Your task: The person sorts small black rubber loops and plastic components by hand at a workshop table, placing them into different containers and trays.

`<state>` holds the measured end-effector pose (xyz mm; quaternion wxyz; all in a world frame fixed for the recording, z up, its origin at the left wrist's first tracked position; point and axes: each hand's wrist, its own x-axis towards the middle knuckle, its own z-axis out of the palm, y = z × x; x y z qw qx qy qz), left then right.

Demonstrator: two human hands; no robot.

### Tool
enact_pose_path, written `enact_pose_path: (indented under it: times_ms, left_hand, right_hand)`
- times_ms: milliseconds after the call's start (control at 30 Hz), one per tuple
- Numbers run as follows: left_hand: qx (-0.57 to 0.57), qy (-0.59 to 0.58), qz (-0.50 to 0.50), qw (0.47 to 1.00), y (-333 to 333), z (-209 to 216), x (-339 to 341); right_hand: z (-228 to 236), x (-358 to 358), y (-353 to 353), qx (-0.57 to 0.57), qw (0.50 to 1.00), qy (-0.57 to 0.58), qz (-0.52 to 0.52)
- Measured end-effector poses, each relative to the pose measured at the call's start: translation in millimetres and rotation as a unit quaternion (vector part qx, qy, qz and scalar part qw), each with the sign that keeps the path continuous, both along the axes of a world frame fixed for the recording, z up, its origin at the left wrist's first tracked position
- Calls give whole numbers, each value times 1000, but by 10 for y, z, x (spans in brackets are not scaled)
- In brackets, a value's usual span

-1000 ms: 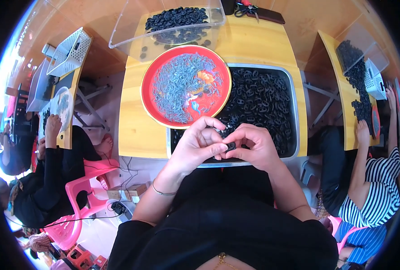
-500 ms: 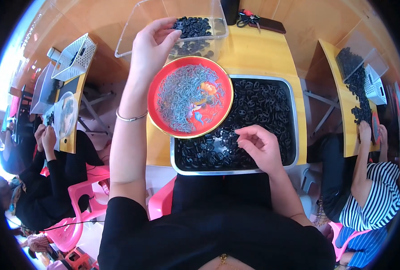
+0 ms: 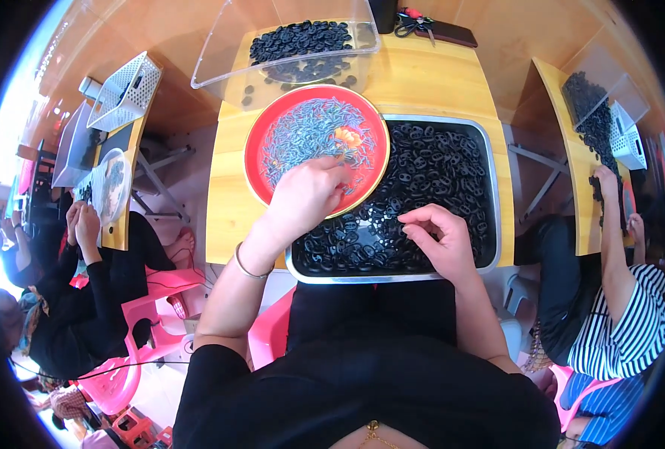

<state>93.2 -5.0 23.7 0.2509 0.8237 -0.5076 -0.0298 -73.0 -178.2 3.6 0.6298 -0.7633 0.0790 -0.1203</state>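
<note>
Grey slivers (image 3: 302,123) lie loose in the round red tray (image 3: 254,150), where the left hand (image 3: 338,173) dips with fingers bunched; whether they pinch one I cannot tell. Over the metal tray (image 3: 392,279), the right hand (image 3: 405,224) is loosely curled, thumb and forefinger tips close; any small piece between them cannot be made out. Black holed pieces (image 3: 441,172) fill that tray. The red one overlaps its far-left corner, probably so both lie within short reach. Beyond, a clear bin (image 3: 216,63) holds more dark pieces, its walls likely containing them on the desk (image 3: 231,217).
</note>
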Motion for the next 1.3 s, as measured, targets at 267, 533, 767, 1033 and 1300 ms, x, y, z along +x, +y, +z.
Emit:
enact_pose_path:
  times_ms: [267,533,767,1033,1300]
  left_hand:
    - [-12,-68,52,996,-118,-73,122]
    - [21,-82,54,995,-239,-134,122]
    - [0,-127,48,991,-281,-151,141]
    - [40,-131,60,989,-352,-72,168]
    - [-109,248,91,958,-94,146,136]
  right_hand:
    - [4,-21,-14,-3,1000,11,1]
    - [-37,-32,-22,4,1000,13,-1]
    - [-51,-38,-17,8,1000,18,-2]
    - [-45,-37,-35,4,1000,15,-10]
    - [9,54,-45,-202,979,28,25]
